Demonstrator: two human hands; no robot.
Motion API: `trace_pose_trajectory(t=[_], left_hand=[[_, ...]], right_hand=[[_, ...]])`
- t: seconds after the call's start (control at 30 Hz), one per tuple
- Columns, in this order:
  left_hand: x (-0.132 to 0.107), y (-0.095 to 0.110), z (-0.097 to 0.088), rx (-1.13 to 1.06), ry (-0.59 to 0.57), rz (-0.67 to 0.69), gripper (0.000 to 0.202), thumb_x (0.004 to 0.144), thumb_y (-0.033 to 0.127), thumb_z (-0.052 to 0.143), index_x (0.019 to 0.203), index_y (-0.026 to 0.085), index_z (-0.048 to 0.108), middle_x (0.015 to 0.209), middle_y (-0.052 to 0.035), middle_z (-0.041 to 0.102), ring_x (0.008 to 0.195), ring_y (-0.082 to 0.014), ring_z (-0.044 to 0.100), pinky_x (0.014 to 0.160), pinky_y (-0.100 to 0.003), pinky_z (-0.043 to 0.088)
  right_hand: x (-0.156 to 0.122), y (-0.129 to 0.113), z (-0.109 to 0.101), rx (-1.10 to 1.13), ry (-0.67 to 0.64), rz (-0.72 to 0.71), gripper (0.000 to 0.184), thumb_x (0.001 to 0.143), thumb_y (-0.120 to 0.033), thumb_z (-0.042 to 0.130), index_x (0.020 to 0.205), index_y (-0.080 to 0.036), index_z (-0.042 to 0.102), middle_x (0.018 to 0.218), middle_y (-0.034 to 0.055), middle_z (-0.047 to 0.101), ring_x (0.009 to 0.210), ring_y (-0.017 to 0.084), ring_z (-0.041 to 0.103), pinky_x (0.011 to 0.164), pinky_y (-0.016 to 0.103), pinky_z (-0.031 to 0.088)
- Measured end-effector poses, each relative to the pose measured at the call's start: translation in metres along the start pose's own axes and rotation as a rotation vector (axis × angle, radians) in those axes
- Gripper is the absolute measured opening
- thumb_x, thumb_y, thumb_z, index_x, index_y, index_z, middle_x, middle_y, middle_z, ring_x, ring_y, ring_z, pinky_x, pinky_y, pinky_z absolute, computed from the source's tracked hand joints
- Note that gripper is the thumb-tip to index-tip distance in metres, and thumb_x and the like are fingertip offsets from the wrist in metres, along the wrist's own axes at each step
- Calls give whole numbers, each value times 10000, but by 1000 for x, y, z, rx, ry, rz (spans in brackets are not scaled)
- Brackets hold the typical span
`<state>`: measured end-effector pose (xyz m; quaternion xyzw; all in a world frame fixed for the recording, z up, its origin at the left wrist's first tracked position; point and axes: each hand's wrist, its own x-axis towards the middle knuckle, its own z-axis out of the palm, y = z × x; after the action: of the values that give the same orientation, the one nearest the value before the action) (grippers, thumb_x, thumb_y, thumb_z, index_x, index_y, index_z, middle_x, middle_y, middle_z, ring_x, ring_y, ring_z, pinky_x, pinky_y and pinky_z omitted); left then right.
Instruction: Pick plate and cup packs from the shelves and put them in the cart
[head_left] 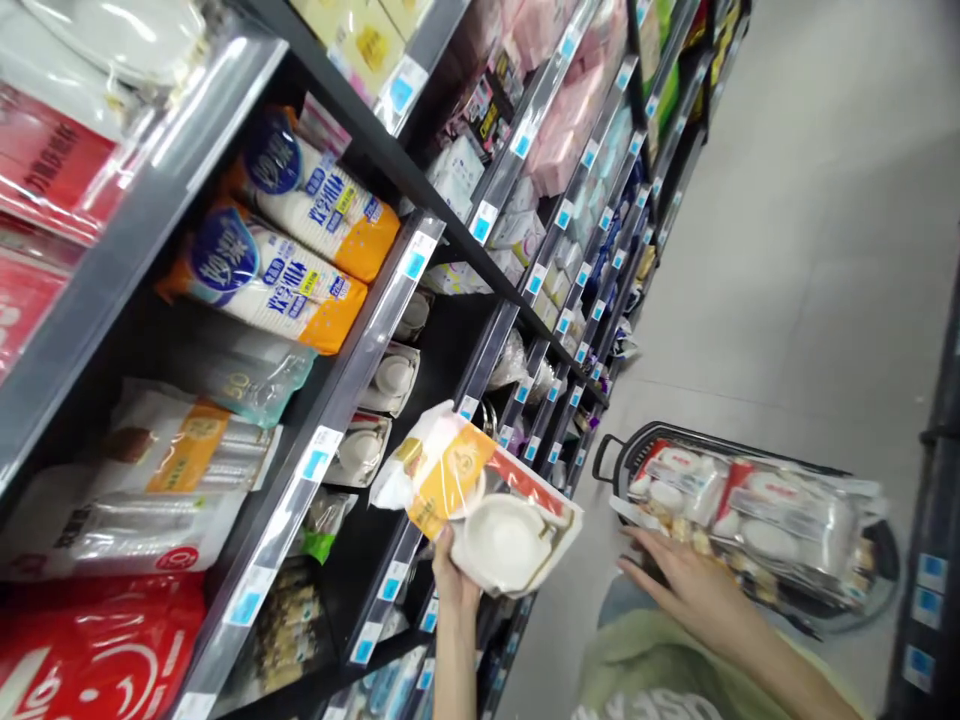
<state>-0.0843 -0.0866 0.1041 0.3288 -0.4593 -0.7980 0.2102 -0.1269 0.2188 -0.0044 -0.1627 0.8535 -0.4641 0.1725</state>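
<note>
My left hand [452, 572] grips a clear plastic pack of white disposable bowls [491, 510] with an orange label, holding it up in front of the dark store shelves [420, 250]. My right hand [675, 580] reaches with its fingers stretched out into a black shopping basket [622, 455] on the floor. The hand rests on or just over the packaged goods [757, 510] piled in the basket. Those packs are clear plastic with red and white labels.
Shelves on the left hold sleeves of paper cups [292, 230], plastic cup packs [180, 450], red packs [97, 650] and bowl packs [390, 380]. Blue price tags line the shelf edges. A grey tiled aisle floor [810, 250] stretches ahead. A dark fixture [937, 520] stands at the right edge.
</note>
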Motion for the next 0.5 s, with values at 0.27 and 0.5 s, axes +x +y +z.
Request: trace_pose_trajectory(t=[0.27, 0.5], left_hand=[[47, 69, 131, -6, -141, 100, 361, 999, 342, 605, 1309, 194, 716, 1282, -103, 772, 1287, -286, 682, 1103, -460, 563], [119, 96, 189, 68, -213, 169, 332, 1020, 331, 583, 1272, 159, 714, 1338, -127, 743, 1354, -304, 634, 1121, -508, 545]], right_hand=[[-18, 73, 12, -381, -137, 56, 560, 1013, -348, 406, 1440, -87, 657, 1340, 245, 710, 1210, 398, 714, 1023, 530, 592], [-29, 121, 30, -317, 10, 155, 619, 977, -434, 424, 1435, -89, 655, 1406, 228, 678, 1254, 397, 692, 1062, 544, 579]])
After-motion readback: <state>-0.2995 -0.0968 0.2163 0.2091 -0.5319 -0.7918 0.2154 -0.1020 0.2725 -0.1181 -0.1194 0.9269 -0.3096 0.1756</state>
